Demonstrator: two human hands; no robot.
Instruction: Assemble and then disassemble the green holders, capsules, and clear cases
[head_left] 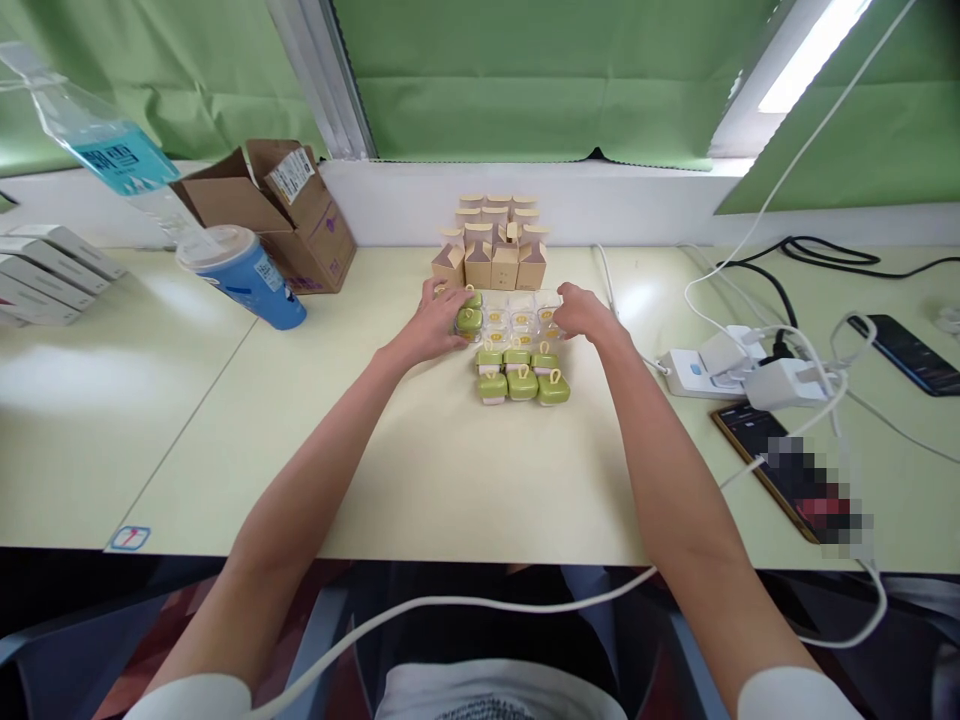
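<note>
Hands lie just before stacked tan cardboard boxes (495, 255). Left hand (429, 328) holds a small green plastic case (469, 321); right hand (590, 318) fingers curl narrow on pale cases (523, 313).

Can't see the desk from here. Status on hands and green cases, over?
Left hand closed on a green case at the cluster's left edge. Right hand at the white cases, grip unclear. Small cardboard boxes stacked close behind.

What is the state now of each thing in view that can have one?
Cardboard box: flaps open.
Blue cup: upright, lid on.
Green cases: closed, in rows.
Power strip: chargers plugged in.
Phone: screen dark.
Left hand: curled around one green case.
Right hand: on the clear packs, grip unclear.
</note>
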